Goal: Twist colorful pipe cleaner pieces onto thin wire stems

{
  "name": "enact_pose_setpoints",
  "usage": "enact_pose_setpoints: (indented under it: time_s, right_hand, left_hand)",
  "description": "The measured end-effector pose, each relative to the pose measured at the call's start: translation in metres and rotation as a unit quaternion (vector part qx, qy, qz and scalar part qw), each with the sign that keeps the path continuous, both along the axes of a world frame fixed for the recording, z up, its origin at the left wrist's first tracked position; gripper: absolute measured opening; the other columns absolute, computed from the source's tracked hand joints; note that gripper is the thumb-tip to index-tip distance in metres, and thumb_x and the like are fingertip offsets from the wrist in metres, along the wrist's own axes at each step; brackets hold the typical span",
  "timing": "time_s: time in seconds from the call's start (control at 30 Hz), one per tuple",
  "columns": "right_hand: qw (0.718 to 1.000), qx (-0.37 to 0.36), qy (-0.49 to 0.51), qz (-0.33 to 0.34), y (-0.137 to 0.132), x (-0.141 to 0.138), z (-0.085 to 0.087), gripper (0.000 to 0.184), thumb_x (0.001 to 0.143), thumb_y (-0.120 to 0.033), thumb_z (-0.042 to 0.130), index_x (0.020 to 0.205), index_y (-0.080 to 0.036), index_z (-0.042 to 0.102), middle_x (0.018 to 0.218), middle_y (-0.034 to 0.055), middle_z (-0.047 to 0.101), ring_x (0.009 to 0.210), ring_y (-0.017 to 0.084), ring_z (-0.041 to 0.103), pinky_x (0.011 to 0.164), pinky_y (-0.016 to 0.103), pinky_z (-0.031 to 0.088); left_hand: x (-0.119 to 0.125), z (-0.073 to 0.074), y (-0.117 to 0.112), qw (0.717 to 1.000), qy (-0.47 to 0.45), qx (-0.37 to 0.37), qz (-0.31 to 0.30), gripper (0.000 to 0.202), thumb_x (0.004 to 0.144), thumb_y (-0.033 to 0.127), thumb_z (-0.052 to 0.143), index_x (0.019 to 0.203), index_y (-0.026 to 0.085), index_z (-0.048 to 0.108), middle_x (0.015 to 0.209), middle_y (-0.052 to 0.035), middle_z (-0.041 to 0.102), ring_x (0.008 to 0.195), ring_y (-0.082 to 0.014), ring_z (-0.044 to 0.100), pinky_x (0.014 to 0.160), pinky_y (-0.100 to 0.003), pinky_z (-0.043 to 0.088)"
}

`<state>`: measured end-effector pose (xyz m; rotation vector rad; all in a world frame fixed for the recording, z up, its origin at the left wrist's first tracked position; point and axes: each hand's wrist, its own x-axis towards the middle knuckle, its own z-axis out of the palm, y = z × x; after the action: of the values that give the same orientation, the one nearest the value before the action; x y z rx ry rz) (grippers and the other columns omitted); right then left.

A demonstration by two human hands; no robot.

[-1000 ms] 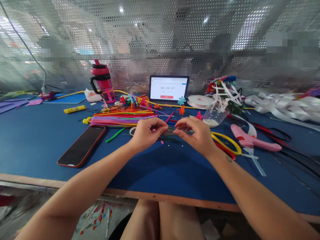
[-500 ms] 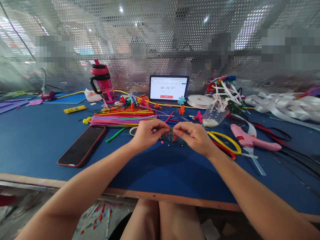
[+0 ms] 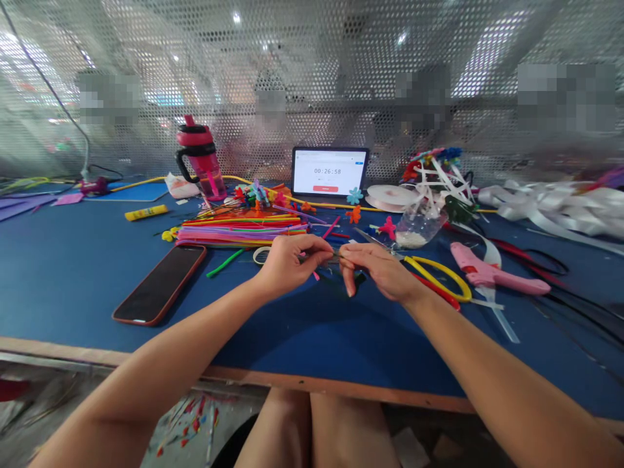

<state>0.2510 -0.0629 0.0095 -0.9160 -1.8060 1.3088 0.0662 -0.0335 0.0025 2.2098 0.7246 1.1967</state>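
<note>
My left hand (image 3: 292, 263) and my right hand (image 3: 377, 266) meet above the middle of the blue table, fingertips pinched and almost touching. Something small and thin, dark in colour, sits between them; its kind is too small to make out. A dark green bit shows just below my right fingers. Behind my left hand lies a bundle of coloured pipe cleaners (image 3: 238, 233), with a roll of tape (image 3: 261, 255) partly hidden by that hand. Scissors with yellow and red handles (image 3: 441, 276) lie beside my right wrist, their blades pointing away behind the hand.
A phone (image 3: 160, 286) and a green pipe cleaner (image 3: 224, 263) lie left. Right is a pink glue gun (image 3: 497, 270). Farther back stand a drink bottle (image 3: 202, 162), a tablet (image 3: 330, 170), a ribbon spool (image 3: 390, 197), a plastic bag of white beads (image 3: 414, 231) and white ribbon (image 3: 560, 205).
My right hand has shifted slightly, with one finger now stretched downward and its pinch closer to the left fingertips. The scissor blades show more. My left hand has hardly moved.
</note>
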Motion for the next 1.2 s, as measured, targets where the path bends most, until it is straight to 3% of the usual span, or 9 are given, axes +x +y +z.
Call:
enact_pose_setpoints:
  time_s: [0.07, 0.2, 0.27, 0.43, 0.57, 1.0, 1.1, 1.2]
  right_hand:
    - [0.999, 0.022, -0.023, -0.014, 0.0008, 0.0015, -0.0006, 0.032, 0.092, -0.034, 0.035, 0.067, -0.019, 0.048, 0.054, -0.0001, 0.063, 0.056, 0.012, 0.057, 0.063, 0.026, 0.04]
    - [0.987, 0.114, -0.047, -0.107, 0.0021, 0.0058, -0.0019, 0.04, 0.092, -0.045, 0.029, 0.086, -0.018, 0.058, 0.072, 0.0033, 0.067, 0.071, 0.014, 0.061, 0.068, 0.027, 0.042]
    - [0.976, 0.154, -0.063, -0.139, 0.0016, 0.0064, -0.0022, 0.036, 0.09, -0.047, 0.035, 0.09, -0.02, 0.058, 0.078, 0.0031, 0.066, 0.076, 0.015, 0.061, 0.069, 0.027, 0.042]
    - [0.929, 0.276, -0.158, -0.187, -0.0023, 0.0023, -0.0042, 0.024, 0.078, -0.044, 0.059, 0.089, -0.023, 0.06, 0.081, 0.0026, 0.063, 0.074, 0.016, 0.057, 0.067, 0.028, 0.042]
    - [0.891, 0.34, -0.221, -0.204, -0.0041, 0.001, -0.0047, 0.019, 0.083, -0.039, 0.052, 0.079, -0.022, 0.061, 0.073, 0.003, 0.06, 0.07, 0.016, 0.052, 0.064, 0.029, 0.04]
    - [0.932, 0.268, -0.199, -0.141, -0.0037, 0.0024, 0.0013, 0.02, 0.085, -0.034, 0.049, 0.074, -0.02, 0.059, 0.071, 0.0006, 0.064, 0.065, 0.013, 0.055, 0.061, 0.025, 0.039]
    - [0.946, 0.237, -0.177, -0.133, -0.0024, 0.0043, 0.0005, 0.024, 0.086, -0.04, 0.048, 0.079, -0.021, 0.061, 0.073, 0.0013, 0.066, 0.067, 0.014, 0.058, 0.063, 0.026, 0.041]
    - [0.965, 0.187, -0.116, -0.141, -0.0004, 0.0081, -0.0009, 0.036, 0.091, -0.045, 0.034, 0.092, -0.021, 0.061, 0.078, 0.0029, 0.068, 0.074, 0.015, 0.061, 0.067, 0.027, 0.043]
  left_hand:
    - [0.0, 0.0003, -0.0006, 1.0, -0.003, -0.002, 0.002, 0.011, 0.079, 0.022, 0.056, 0.081, 0.015, 0.065, 0.072, -0.002, 0.067, 0.063, -0.0097, 0.061, 0.057, -0.019, 0.047]
    - [-0.0003, 0.0023, -0.0012, 1.0, -0.014, -0.004, 0.009, 0.011, 0.08, 0.02, 0.055, 0.08, 0.014, 0.065, 0.072, -0.0024, 0.067, 0.064, -0.0104, 0.061, 0.058, -0.02, 0.048]
    - [-0.0006, 0.0031, -0.001, 1.0, -0.015, -0.005, 0.01, 0.011, 0.079, 0.019, 0.055, 0.081, 0.014, 0.065, 0.071, -0.0022, 0.067, 0.063, -0.0101, 0.061, 0.058, -0.02, 0.047]
    - [-0.0005, 0.0035, -0.0002, 1.0, -0.008, 0.002, 0.016, 0.011, 0.079, 0.02, 0.056, 0.08, 0.015, 0.066, 0.072, -0.0022, 0.067, 0.063, -0.0097, 0.061, 0.058, -0.019, 0.047]
    - [0.0003, 0.0019, 0.0004, 1.0, -0.005, 0.006, 0.02, 0.011, 0.079, 0.021, 0.057, 0.08, 0.016, 0.066, 0.073, -0.0018, 0.068, 0.064, -0.0105, 0.062, 0.058, -0.019, 0.047]
    - [-0.002, 0.0017, 0.0035, 1.0, -0.003, 0.014, 0.014, 0.01, 0.077, 0.021, 0.059, 0.077, 0.016, 0.068, 0.072, -0.0018, 0.069, 0.065, -0.011, 0.063, 0.06, -0.02, 0.048]
    - [-0.0019, 0.0026, 0.0035, 1.0, -0.011, 0.013, 0.026, 0.011, 0.077, 0.021, 0.059, 0.076, 0.015, 0.068, 0.073, -0.0024, 0.069, 0.065, -0.0112, 0.062, 0.059, -0.02, 0.048]
    - [-0.0019, 0.0023, 0.0051, 0.999, -0.03, 0.002, 0.036, 0.011, 0.077, 0.023, 0.06, 0.075, 0.015, 0.068, 0.071, -0.0028, 0.069, 0.064, -0.0116, 0.062, 0.058, -0.02, 0.048]
